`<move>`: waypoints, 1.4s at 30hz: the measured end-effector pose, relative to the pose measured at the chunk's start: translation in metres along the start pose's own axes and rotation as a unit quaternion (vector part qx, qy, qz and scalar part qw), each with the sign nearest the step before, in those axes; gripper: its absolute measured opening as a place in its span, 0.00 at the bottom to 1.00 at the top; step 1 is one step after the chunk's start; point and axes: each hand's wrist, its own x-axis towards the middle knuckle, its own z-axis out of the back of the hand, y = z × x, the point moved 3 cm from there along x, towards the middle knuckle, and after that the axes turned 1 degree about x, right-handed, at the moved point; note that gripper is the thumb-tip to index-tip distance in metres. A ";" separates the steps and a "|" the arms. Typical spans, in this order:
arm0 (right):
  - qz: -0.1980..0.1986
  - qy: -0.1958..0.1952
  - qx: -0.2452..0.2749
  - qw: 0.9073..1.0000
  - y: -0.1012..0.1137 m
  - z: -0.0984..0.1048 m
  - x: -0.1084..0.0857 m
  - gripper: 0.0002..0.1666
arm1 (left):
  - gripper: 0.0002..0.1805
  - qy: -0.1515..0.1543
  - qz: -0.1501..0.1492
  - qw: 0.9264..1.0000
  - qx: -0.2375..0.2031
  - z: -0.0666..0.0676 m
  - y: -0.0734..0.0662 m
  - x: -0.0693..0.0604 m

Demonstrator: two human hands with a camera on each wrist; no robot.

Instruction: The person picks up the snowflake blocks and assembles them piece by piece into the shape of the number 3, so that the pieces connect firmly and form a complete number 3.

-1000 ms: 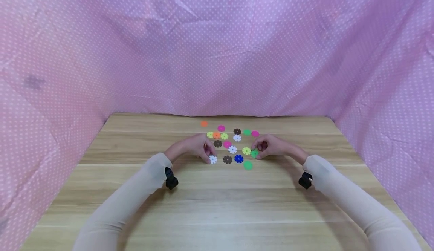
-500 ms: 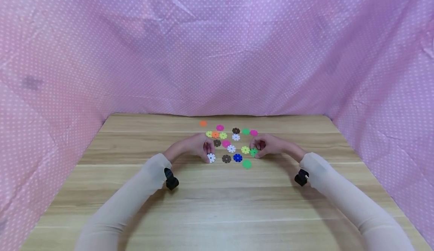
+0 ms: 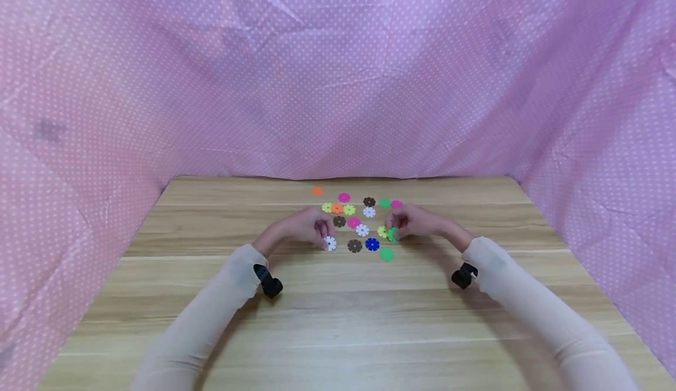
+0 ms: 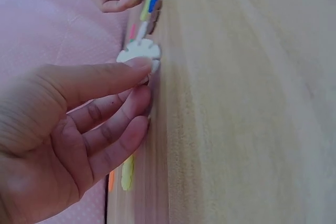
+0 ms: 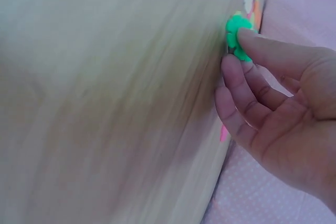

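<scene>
Well, from my head, I see my left hand point(image 3: 308, 225) pinching a white disc point(image 3: 330, 243) at its fingertips; my right hand point(image 3: 417, 221) pinches a green disc point(image 3: 392, 235), with a yellow disc point(image 3: 381, 232) just to the left of its fingers, partly covered by the green one; between my hands lie a dark brown disc point(image 3: 355, 246) and a blue disc point(image 3: 372, 244), with a second white disc point(image 3: 361, 230) a little farther from me; a second green disc point(image 3: 386, 254) lies on my side of the right hand; beyond the left hand an orange disc point(image 3: 337, 208) sits among yellow ones, and a magenta disc point(image 3: 396, 204) lies just beyond the right hand; the wooden counter point(image 3: 338, 326) spreads under both hands, and pink dotted cloth point(image 3: 338, 86) hangs past them.

At my left wrist, the thumb lies over the face of the white disc, the other fingers bent below it; whether the disc touches the counter I cannot tell; my right hand shows beyond it, with the green disc.

At my right wrist, thumb and forefinger pinch the green disc by its notched rim; the other fingers curl loosely beneath, a magenta edge point(image 5: 224, 132) showing just past them.
</scene>
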 end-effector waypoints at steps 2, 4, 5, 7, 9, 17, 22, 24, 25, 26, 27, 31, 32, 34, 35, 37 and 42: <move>-0.005 -0.018 0.012 1.000 0.000 0.001 0.002 0.09 | 0.11 -0.012 0.005 1.000 -0.025 0.002 0.002 -0.002; -0.015 -0.037 0.024 0.999 0.001 0.003 0.004 0.09 | 0.12 -0.027 0.013 0.998 -0.051 0.003 0.005 -0.003; -0.016 -0.046 0.033 0.998 0.001 0.004 0.005 0.09 | 0.13 -0.035 0.015 0.997 -0.065 0.004 0.006 -0.003; -0.030 -0.062 0.046 0.997 0.004 0.006 0.006 0.11 | 0.15 -0.051 0.022 0.994 -0.097 0.006 0.009 -0.003; -0.038 -0.080 0.058 0.994 0.006 0.007 0.009 0.12 | 0.16 -0.072 0.021 0.990 -0.121 0.008 0.012 -0.002; -0.013 -0.163 0.122 0.979 0.018 0.009 0.023 0.19 | 0.16 -0.152 0.006 0.971 -0.186 0.012 0.009 0.004; 0.006 -0.202 0.181 0.963 0.027 0.010 0.030 0.19 | 0.17 -0.192 0.015 0.953 -0.232 0.014 0.004 0.012; 0.005 -0.210 0.197 0.958 0.031 0.010 0.033 0.17 | 0.16 -0.201 0.017 0.950 -0.239 0.015 0.001 0.015; 0.004 -0.213 0.204 0.956 0.033 0.009 0.035 0.16 | 0.16 -0.206 0.015 0.949 -0.239 0.015 0.000 0.017; 0.005 -0.216 0.210 0.954 0.035 0.009 0.036 0.16 | 0.15 -0.209 0.014 0.948 -0.239 0.016 -0.002 0.018; 0.007 -0.218 0.219 0.951 0.036 0.008 0.038 0.15 | 0.15 -0.213 0.012 0.946 -0.243 0.016 -0.004 0.019; 0.019 -0.225 0.254 0.941 0.042 0.005 0.042 0.15 | 0.14 -0.231 0.007 0.939 -0.255 0.016 -0.011 0.019; 0.024 -0.227 0.262 0.938 0.043 0.004 0.043 0.15 | 0.14 -0.235 0.006 0.937 -0.260 0.015 -0.012 0.018; 0.031 -0.230 0.275 0.933 0.045 0.001 0.044 0.14 | 0.14 -0.240 0.002 0.933 -0.268 0.014 -0.013 0.017; 0.032 -0.232 0.276 0.932 0.046 0.001 0.044 0.14 | 0.14 -0.243 0.001 0.932 -0.269 0.013 -0.014 0.017; 0.037 -0.237 0.278 0.930 0.046 -0.001 0.045 0.14 | 0.14 -0.247 -0.001 0.929 -0.275 0.012 -0.014 0.015; 0.043 -0.254 0.267 0.929 0.046 -0.004 0.047 0.14 | 0.12 -0.256 -0.001 0.927 -0.274 0.014 -0.013 0.011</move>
